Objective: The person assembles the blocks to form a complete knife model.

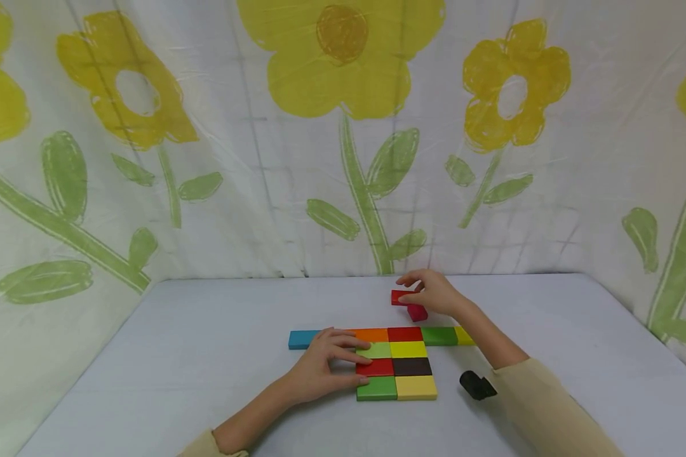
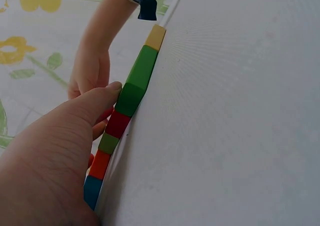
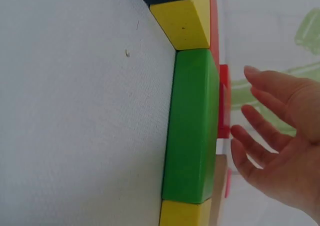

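My left hand (image 1: 326,365) rests against the left side of a flat block arrangement, its fingers spread over the edge. Its fingertips lie at a light green block (image 1: 376,350), a red block (image 1: 377,367) and a green block (image 1: 376,388). In the left wrist view its thumb (image 2: 100,100) is at the green block's edge. My right hand (image 1: 437,293) is behind the arrangement, the thumb at a separate red block (image 1: 399,297). A darker pinkish-red block (image 1: 417,312) sits just in front. In the right wrist view the right hand's fingers (image 3: 265,126) are parted and loosely bent.
A row of blue (image 1: 303,339), orange (image 1: 371,334), red, green and yellow blocks crosses the back of the arrangement. Yellow, dark brown (image 1: 413,367) and pale yellow (image 1: 416,388) blocks form its right column. A black device (image 1: 477,385) is by the right sleeve.
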A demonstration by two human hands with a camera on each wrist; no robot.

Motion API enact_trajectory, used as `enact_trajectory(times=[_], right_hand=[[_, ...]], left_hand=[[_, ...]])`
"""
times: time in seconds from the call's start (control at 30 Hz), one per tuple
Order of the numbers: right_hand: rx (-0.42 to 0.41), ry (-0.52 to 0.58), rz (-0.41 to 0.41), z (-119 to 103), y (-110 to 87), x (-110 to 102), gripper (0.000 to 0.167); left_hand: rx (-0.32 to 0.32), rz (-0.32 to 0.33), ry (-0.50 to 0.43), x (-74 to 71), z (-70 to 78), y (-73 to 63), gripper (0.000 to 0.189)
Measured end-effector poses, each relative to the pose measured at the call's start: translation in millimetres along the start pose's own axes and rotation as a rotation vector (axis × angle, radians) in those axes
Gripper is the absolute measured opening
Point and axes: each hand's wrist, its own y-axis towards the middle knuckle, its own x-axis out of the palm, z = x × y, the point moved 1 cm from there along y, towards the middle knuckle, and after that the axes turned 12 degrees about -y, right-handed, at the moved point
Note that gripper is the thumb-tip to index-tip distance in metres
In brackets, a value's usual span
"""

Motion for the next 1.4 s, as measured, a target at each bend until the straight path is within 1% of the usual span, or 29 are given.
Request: enact_trajectory(times=[0.2, 0.53, 0.9, 1.27, 1.4], right_hand=[[0.062, 0.005, -0.026, 5.0, 8.0, 4.6, 0.038], [0.083, 0.005, -0.064, 8.8, 13.7, 6.9, 0.031], [0.003, 0.004, -0.059, 15.1, 14.2, 5.1, 0.031], [-0.096, 0.023, -0.005, 13.8, 0.1, -4.0, 0.030], [-0.110, 0.041, 0.003, 12.3, -9.8, -8.2, 0.029]], left_hand=[[0.003, 0.003, 0.000, 0.2, -0.3, -0.2, 0.029], [-0.007, 0.002, 0.003, -0.1, 1.2, -0.2, 0.030], [-0.016, -0.005, -0.002, -0.5, 1.8, -0.1, 0.030], [-0.022, -0.005, -0.003, -0.3, 2.5, 0.2, 0.031], [-0.022, -0.008, -0.004, 0.2, 1.4, 0.6, 0.031]])
